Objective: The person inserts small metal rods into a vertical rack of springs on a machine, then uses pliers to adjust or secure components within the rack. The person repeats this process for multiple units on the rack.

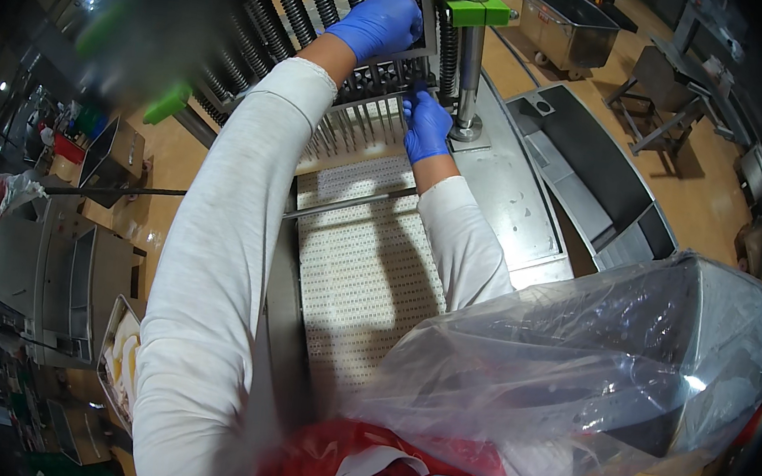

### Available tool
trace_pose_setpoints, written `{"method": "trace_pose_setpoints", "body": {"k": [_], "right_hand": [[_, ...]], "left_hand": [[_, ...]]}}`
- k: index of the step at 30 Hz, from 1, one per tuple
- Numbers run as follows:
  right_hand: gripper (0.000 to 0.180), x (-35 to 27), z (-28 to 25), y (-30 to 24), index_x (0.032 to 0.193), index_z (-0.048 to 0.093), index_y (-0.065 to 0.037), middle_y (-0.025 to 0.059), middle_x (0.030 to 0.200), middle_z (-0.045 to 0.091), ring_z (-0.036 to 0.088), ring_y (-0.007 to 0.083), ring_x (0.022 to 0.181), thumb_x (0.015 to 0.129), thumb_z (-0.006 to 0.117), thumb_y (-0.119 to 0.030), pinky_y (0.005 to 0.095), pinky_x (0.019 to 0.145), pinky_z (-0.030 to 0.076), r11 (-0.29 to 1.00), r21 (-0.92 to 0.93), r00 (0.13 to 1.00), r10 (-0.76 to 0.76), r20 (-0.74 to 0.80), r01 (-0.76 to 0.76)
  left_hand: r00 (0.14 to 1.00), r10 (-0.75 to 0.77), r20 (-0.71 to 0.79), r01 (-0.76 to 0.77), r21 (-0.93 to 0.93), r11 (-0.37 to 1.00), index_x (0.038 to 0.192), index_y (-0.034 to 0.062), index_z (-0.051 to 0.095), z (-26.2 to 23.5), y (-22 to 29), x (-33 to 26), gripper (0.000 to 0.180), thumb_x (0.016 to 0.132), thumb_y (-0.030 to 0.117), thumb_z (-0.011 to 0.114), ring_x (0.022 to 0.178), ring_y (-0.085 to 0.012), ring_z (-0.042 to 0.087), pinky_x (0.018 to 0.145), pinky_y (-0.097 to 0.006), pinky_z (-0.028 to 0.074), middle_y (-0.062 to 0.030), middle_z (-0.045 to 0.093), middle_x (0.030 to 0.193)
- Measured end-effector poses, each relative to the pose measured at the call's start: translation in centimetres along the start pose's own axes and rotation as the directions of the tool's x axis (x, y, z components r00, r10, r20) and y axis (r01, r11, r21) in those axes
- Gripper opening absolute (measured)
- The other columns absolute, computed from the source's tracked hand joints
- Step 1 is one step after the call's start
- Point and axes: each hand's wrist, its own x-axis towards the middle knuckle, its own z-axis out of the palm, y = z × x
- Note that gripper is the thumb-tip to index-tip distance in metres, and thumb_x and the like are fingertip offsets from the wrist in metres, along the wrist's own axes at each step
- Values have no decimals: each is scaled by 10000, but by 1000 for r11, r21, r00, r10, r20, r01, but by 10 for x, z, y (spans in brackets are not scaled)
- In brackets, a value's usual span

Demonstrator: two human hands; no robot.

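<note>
My left hand [378,25], in a blue glove, is closed in front of the row of coil springs [275,7] on a needle machine. Whatever its fingers grip, if anything, is hidden behind the hand. Lower and to the right, my right hand [426,129], also gloved in blue, has its fingers curled at the right end of the dark needle block [373,81]. What they pinch there is too small and dark to name. Thin metal needles [360,124] point down from the block, left of my right hand. A white perforated conveyor belt [363,282] runs beneath both arms.
Clear plastic sheeting [563,347] covers a box-like part at the lower right. A metal rod [352,202] crosses above the belt. Green clamps [476,10] sit on the upright posts. Beyond are a grey trough [589,175], a wheeled metal bin [566,31] and a tray [118,350].
</note>
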Motion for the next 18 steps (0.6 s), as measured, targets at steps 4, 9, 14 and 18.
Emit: {"method": "trace_pose_setpoints", "body": {"k": [4,9,14,18], "right_hand": [[104,-1,1,3,968,668,37,85,749,649,600,139,553,964,648,-65,244,468,461,1000,-24,999,11,30,-10],[155,-1,1,1,783,580,27,121,708,636,616,164,537,912,661,-1,260,440,456,1000,12,1000,-6,11,6],[166,-6,3,2,786,590,39,125,694,637,607,163,514,915,673,-23,259,429,455,1000,-4,1000,-11,16,11],[176,1,0,2,776,589,39,128,686,639,606,163,507,919,668,-27,261,426,453,999,-28,1000,-24,1,25]], "left_hand": [[998,57,-37,-60,-79,995,1064,106,803,3,-12,-5,251,877,60,643,967,-331,734,924,-419,579,-155,764,1024],[989,130,-72,-132,-20,991,1040,111,805,10,-15,-6,199,892,97,672,919,-335,730,880,-432,583,-149,761,1006],[978,146,-148,-140,52,989,1061,168,803,17,-15,-13,244,865,77,691,964,-299,732,891,-417,591,-96,765,1026],[975,92,-203,-90,22,996,1076,159,802,18,-10,-17,227,878,117,700,937,-302,735,880,-416,592,-103,768,1001]]}}
